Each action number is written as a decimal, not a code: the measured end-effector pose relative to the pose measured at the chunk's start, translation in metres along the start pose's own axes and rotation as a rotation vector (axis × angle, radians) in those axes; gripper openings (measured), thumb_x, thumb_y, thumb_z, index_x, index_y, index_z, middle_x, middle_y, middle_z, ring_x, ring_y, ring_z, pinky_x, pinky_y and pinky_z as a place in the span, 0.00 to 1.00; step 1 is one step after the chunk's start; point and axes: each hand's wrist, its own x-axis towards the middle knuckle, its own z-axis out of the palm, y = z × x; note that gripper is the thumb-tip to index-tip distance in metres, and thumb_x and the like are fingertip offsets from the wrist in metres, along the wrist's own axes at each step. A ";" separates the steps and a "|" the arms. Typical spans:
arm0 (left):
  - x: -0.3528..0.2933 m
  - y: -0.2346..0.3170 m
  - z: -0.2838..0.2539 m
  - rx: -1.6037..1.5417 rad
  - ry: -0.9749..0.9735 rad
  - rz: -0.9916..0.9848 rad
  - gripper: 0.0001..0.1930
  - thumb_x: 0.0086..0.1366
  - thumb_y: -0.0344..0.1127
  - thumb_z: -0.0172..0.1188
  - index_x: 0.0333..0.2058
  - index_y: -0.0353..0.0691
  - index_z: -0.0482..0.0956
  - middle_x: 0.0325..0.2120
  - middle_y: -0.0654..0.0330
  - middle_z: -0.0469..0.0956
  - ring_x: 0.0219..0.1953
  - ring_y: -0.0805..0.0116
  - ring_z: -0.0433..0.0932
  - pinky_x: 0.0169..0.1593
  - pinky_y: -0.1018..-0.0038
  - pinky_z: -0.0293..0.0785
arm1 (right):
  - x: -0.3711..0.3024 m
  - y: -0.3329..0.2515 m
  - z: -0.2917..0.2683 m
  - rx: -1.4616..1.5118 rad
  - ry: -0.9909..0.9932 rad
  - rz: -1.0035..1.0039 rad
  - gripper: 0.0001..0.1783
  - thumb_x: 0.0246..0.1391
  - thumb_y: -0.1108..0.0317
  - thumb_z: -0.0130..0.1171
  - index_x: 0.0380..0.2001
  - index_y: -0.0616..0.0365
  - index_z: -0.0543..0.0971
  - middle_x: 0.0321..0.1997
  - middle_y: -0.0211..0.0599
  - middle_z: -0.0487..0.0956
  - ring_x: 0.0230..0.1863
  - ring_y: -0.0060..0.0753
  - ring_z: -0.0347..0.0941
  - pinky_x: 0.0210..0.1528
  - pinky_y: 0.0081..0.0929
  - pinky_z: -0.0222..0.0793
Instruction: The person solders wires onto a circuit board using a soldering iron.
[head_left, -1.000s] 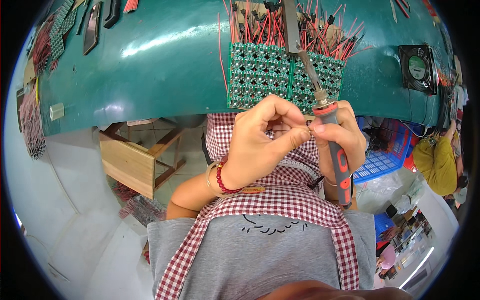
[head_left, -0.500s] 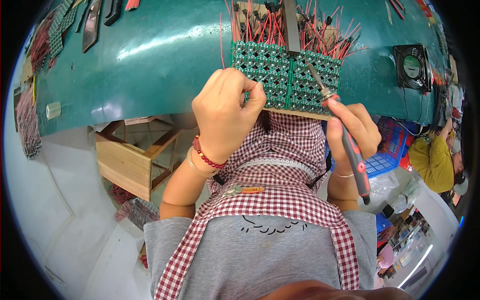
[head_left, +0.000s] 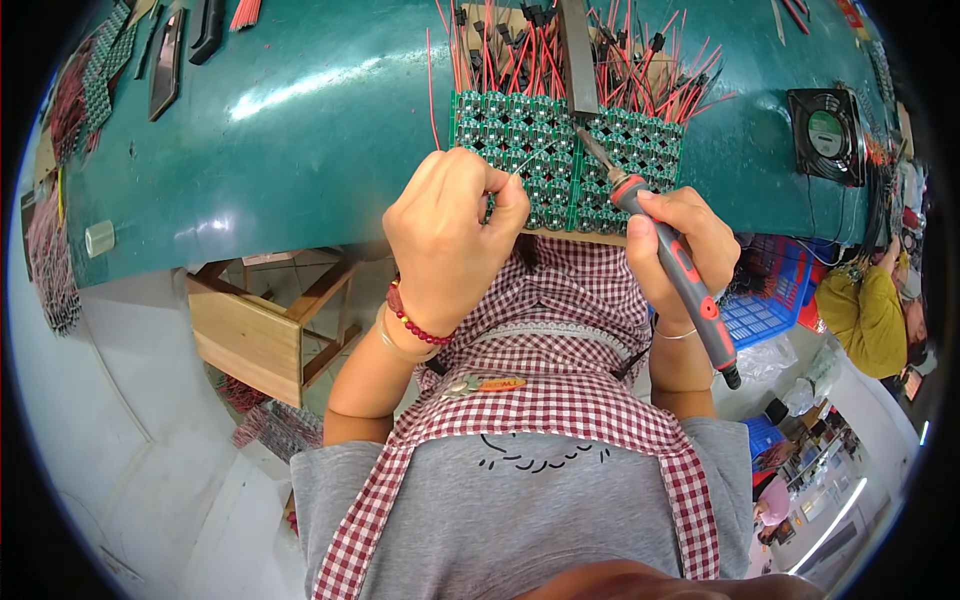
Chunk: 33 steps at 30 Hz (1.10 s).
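A grey T-shirt (head_left: 520,500) with short sleeves is worn, and a small black line drawing is seen on its chest. Over it, an apron (head_left: 560,330) with red and white checks is tied, with straps running down over both shoulders. A small orange and silver clip (head_left: 480,383) is pinned at the apron's top edge. A bracelet of dark red beads (head_left: 415,322) is worn on the left wrist, beside a thin pale bangle (head_left: 395,345). A thin silver bangle (head_left: 676,334) is worn on the right wrist.
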 end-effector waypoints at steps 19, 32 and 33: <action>0.005 0.001 0.004 -0.003 -0.005 0.011 0.11 0.50 0.19 0.66 0.22 0.37 0.71 0.17 0.63 0.68 0.16 0.72 0.61 0.21 0.74 0.60 | -0.004 0.001 0.003 -0.014 0.032 -0.013 0.13 0.38 0.81 0.66 0.32 0.65 0.79 0.19 0.41 0.77 0.16 0.33 0.74 0.20 0.25 0.67; 0.004 0.001 0.000 0.009 0.021 -0.010 0.11 0.49 0.18 0.66 0.22 0.37 0.71 0.17 0.63 0.68 0.16 0.74 0.61 0.21 0.76 0.59 | -0.007 -0.003 -0.005 -0.069 0.041 -0.068 0.13 0.39 0.81 0.64 0.33 0.66 0.79 0.18 0.40 0.76 0.15 0.34 0.73 0.18 0.26 0.67; 0.004 0.002 0.000 -0.006 0.017 -0.013 0.11 0.49 0.18 0.66 0.22 0.37 0.71 0.17 0.63 0.68 0.16 0.74 0.61 0.21 0.76 0.59 | -0.007 -0.003 -0.005 -0.061 0.056 -0.060 0.13 0.39 0.81 0.64 0.33 0.66 0.79 0.17 0.40 0.76 0.15 0.34 0.72 0.18 0.26 0.67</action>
